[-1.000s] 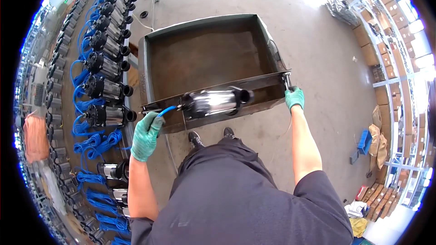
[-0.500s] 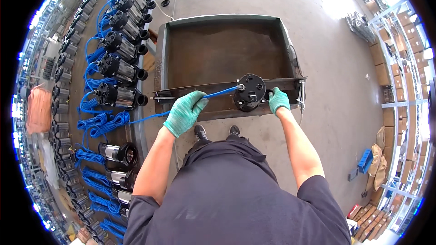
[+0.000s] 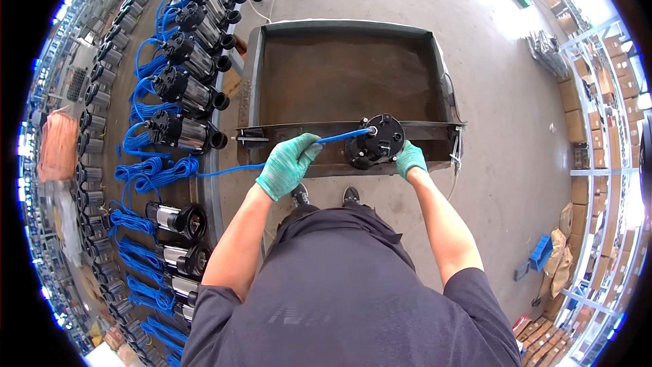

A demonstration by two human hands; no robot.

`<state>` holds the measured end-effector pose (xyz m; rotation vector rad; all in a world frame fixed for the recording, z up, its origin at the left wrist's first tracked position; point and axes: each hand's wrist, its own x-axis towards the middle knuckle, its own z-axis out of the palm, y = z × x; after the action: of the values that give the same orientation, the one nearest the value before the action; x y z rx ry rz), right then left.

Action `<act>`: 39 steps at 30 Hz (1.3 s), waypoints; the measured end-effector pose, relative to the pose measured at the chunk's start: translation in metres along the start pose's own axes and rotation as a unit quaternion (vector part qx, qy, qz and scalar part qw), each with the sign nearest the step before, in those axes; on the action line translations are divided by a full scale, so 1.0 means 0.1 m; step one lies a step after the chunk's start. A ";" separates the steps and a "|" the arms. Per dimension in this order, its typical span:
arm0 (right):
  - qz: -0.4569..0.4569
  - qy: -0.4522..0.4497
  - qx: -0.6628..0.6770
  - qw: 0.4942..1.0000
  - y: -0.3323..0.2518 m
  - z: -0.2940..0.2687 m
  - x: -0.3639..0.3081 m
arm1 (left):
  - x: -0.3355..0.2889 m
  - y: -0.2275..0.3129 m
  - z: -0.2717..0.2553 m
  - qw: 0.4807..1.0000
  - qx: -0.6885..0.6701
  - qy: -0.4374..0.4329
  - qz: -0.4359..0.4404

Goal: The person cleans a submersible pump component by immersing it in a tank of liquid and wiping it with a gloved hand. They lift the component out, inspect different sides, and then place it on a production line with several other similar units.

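Note:
My left hand [image 3: 288, 166], in a green glove, is closed round a blue cable [image 3: 343, 136] a short way from where it enters the pump. The black-topped submersible pump [image 3: 387, 138] stands over the near end of a metal tank, tilted a little, its round top facing me. My right hand [image 3: 410, 158], gloved too, is closed at the right side of the pump; its fingertips are partly hidden behind the pump. From my left hand the cable runs on leftward to a coiled blue bundle [image 3: 178, 168] on the bench.
The rectangular tank [image 3: 256, 75] with brown contents lies ahead, a crossbar spanning its near end. Along the left bench [image 3: 212, 197] stand rows of similar pumps [image 3: 180, 131] with blue coils. Shelves with cartons [image 3: 581, 115] line the right side.
The pump leans more to one side, its base now showing at the lower left. My right hand sits closer against it. The whole view has shifted slightly.

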<state>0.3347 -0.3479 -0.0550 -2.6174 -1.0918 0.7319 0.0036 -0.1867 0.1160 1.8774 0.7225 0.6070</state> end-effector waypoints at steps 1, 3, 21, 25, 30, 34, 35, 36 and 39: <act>-0.002 0.000 -0.001 1.000 0.03 0.02 0.03 | 0.00 0.01 -0.01 1.000 0.000 0.002 0.000; -0.012 -0.013 -0.035 0.999 0.08 0.07 0.08 | 0.00 0.02 -0.02 0.999 0.038 0.008 -0.006; -0.175 0.025 0.019 0.984 -0.66 -0.58 -0.27 | -0.46 -0.29 -0.93 0.955 -0.155 0.208 -0.143; -0.263 0.001 0.022 0.965 -1.23 -0.73 -0.49 | -0.63 -0.48 -1.41 0.957 0.144 0.206 -0.144; -0.253 -0.020 -0.106 0.961 -1.95 -0.74 -0.69 | -0.76 -0.71 -1.84 0.896 0.364 -0.026 -0.252; -0.239 -0.045 -0.091 0.966 -2.09 -0.67 -0.54 | -0.99 -1.43 -1.79 0.886 0.421 0.055 -0.188; -0.257 -0.026 -0.055 0.965 -2.01 -0.65 -0.48 | -0.96 -1.49 -1.82 0.878 0.424 0.067 -0.212; -0.229 -0.009 -0.055 0.972 -1.95 -0.62 -0.46 | -0.96 -1.55 -1.90 0.876 0.424 0.073 -0.217; -0.055 -0.177 0.230 0.955 -1.75 -0.59 -0.32 | -0.99 -1.60 -2.16 0.823 0.510 -0.075 -0.241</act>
<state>0.2402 -0.2481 0.0722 -2.0665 -0.9896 1.2875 -0.2470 -0.0704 0.0419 2.4827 1.5480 -0.3660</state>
